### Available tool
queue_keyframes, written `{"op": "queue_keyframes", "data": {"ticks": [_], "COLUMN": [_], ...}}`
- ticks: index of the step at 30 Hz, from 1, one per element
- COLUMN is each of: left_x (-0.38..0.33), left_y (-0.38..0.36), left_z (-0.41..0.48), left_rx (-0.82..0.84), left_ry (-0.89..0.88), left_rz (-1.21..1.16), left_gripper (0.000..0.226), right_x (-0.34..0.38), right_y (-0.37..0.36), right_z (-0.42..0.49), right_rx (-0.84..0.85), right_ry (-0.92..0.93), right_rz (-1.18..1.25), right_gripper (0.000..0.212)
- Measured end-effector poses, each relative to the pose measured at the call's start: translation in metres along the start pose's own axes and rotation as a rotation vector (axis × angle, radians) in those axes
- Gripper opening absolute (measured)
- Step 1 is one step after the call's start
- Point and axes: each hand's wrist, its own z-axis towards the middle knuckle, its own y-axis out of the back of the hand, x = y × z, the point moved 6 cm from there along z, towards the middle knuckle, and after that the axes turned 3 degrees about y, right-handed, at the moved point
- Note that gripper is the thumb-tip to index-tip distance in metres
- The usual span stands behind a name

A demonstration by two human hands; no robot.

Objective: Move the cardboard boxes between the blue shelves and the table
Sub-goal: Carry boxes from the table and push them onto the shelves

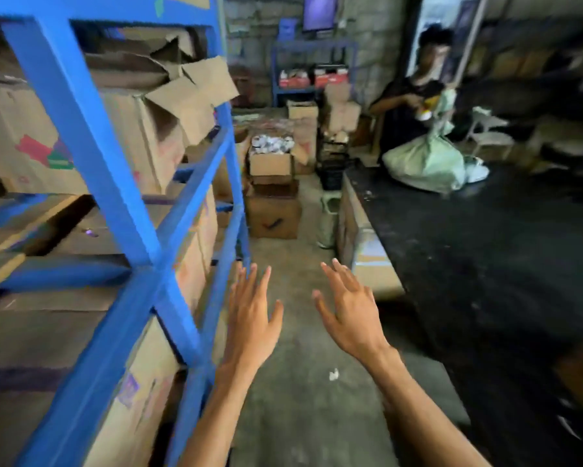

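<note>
The blue shelves (138, 227) fill the left of the view, packed with large cardboard boxes (121, 136) on several levels; the top box has torn, open flaps. A dark-topped table (485, 264) runs along the right. My left hand (251, 321) and my right hand (349, 311) reach forward over the aisle floor between shelves and table, fingers spread and straight, holding nothing. The left hand is close beside the shelf's corner post, not touching it as far as I can tell.
A stack of cardboard boxes (273, 193) stands at the far end of the aisle, the top one full of small items. A person (414, 96) stands behind the table by a pale green sack (424, 163). More boxes (367, 257) sit under the table.
</note>
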Motion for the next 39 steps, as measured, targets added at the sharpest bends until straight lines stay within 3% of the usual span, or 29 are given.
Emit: {"op": "queue_keyframes", "data": {"ticks": [10,21,30,35,39], "left_x": [-0.270,-0.549,-0.647,-0.665,-0.669], "left_y": [-0.158,-0.258,-0.314,-0.354,-0.382], "left_z": [-0.080,-0.339,-0.508,-0.561,-0.592], "left_rx": [0.384,0.652,0.905,0.999,0.994], "left_ry": [-0.476,-0.865,-1.129,-1.298,-1.336], "left_rz": [-0.146,-0.281,-0.203,0.035,0.099], "left_gripper": [0.067,0.070,0.084,0.114,0.118], "right_x": [-0.212,-0.347,-0.399,-0.421,-0.438], "right_y": [0.159,0.301,0.325,0.306,0.290], "right_z": [-0.220,-0.554,-0.768,-0.835,-0.871], "right_rx": [-0.190,-0.349,-0.385,-0.242,-0.146], "right_ry": [-0.613,-1.002,-1.248,-1.323,-1.389], "right_rz": [-0.201,-0.297,-0.252,-0.261,-0.299], "right_gripper": [0.062,0.063,0.078,0.105,0.116]}}
